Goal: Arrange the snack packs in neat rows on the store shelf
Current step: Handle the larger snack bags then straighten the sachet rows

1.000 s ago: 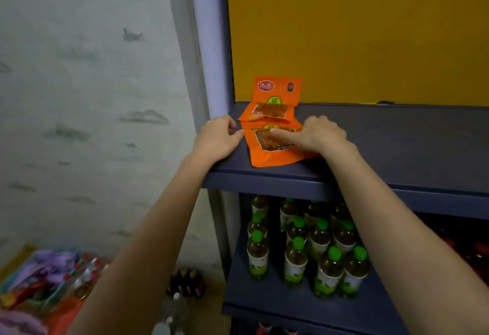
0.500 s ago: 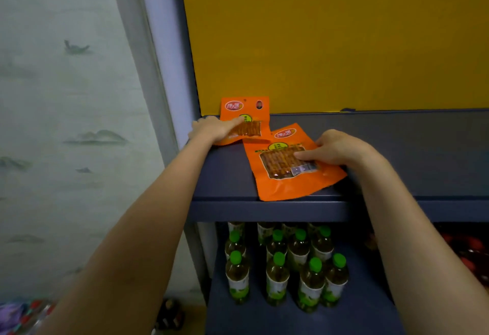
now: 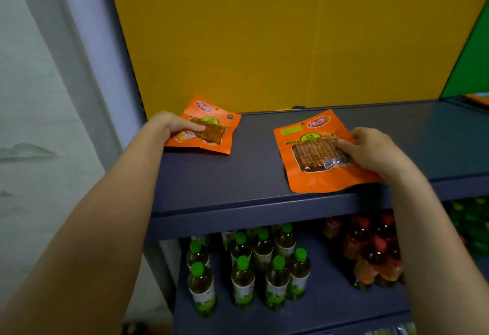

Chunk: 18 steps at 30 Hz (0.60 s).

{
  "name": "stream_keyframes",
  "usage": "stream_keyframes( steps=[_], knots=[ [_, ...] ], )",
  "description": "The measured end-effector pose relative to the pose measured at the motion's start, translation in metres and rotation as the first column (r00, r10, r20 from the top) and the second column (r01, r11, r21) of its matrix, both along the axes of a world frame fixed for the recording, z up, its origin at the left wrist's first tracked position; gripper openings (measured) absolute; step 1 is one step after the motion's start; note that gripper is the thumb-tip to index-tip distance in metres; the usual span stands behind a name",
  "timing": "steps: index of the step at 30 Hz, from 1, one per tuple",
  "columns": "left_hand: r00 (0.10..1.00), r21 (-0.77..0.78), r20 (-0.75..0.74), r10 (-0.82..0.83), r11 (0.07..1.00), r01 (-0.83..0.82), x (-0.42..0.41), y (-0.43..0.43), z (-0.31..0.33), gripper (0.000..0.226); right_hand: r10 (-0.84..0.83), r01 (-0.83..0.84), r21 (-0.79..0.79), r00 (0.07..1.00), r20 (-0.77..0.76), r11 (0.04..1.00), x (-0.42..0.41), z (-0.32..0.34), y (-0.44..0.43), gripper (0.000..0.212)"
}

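Two orange snack packs with clear windows lie flat on the dark blue-grey shelf [image 3: 251,173]. The smaller-looking left pack [image 3: 215,134] sits in the back left corner, and my left hand [image 3: 169,126] rests on its left half with the fingers laid across it. The right pack [image 3: 312,154] lies near the shelf's front edge, tilted a little, its lower edge at the lip. My right hand [image 3: 375,152] presses on its right side, fingertips on the window, covering the pack's right edge. A wide bare gap separates the two packs.
A yellow back panel [image 3: 264,43] closes the shelf behind, with a green panel [image 3: 471,56] at the right. Green-capped bottles [image 3: 251,263] and red-capped bottles [image 3: 370,250] fill the shelf below. Something orange [image 3: 477,97] shows at the far right edge.
My right hand has slid the front pack to the right, away from the other pack. My left hand stays on the back pack at the left corner. The view has shifted right.
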State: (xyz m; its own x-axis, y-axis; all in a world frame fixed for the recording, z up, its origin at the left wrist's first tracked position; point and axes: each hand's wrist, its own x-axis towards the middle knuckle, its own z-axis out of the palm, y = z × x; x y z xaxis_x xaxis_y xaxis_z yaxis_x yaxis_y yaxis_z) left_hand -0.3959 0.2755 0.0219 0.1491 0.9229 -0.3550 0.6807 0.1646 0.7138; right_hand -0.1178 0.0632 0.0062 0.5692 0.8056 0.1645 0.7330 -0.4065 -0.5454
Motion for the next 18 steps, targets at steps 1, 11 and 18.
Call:
stream_keyframes(
  steps=[1,11,18],
  knots=[
    [0.998,-0.001,0.053,-0.023,1.0,0.023,0.0,-0.005,0.003,0.025,-0.013,0.013,0.052,1.0,-0.008,0.999,0.001,-0.001,-0.003,0.032],
    [0.769,0.299,0.558,-0.314,0.94,0.167,0.027,-0.099,0.044,0.011,-0.203,0.262,0.475,0.964,-0.173,0.84,0.011,-0.011,-0.092,0.02],
    [0.554,0.265,0.684,-0.475,0.869,0.418,0.079,-0.178,0.012,0.014,-0.354,0.512,0.502,0.854,-0.38,0.697,0.01,-0.045,-0.204,0.014]
  ],
)
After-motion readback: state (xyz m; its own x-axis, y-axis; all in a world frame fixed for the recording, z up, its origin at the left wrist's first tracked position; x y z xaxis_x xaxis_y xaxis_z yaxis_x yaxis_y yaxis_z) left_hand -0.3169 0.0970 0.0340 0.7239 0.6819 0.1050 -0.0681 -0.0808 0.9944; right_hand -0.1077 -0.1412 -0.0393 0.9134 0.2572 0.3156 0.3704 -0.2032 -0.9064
